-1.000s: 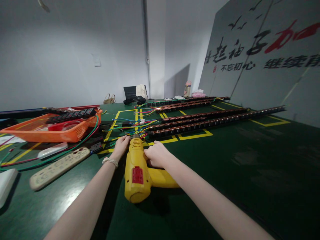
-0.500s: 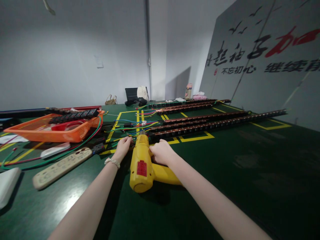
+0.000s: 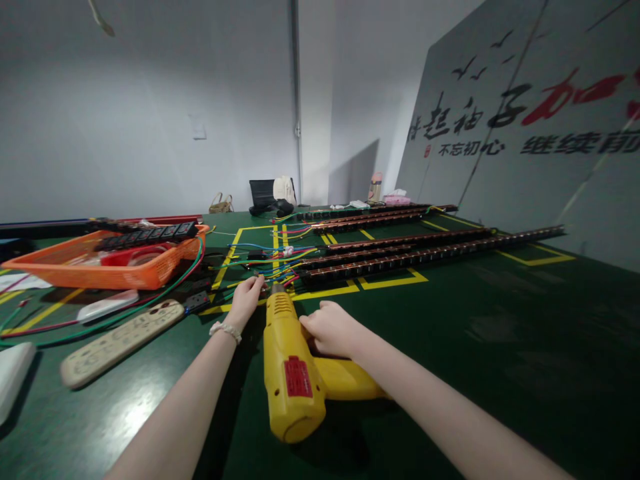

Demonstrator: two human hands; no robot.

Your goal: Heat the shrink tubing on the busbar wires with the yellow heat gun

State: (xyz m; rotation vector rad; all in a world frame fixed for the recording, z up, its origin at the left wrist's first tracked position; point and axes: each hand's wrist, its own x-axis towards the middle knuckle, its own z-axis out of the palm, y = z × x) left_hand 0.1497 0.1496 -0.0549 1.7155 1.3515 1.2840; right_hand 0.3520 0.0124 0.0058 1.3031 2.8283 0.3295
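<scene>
Heat gun (image 3: 295, 373), in the head view, points away from the person over the table (image 3: 450, 320), its nozzle (image 3: 277, 289) near coloured wires (image 3: 287, 272) at the left ends of long bars (image 3: 375, 262). The hands are apart: the right hand (image 3: 333, 328) is wrapped round the gun's handle (image 3: 345, 379); the left hand (image 3: 245, 298) bunches its fingers beside the nozzle, whether pinching a wire cannot be told. Good work here likely wants a steady right wrist and left fingertips out of the nozzle's line.
</scene>
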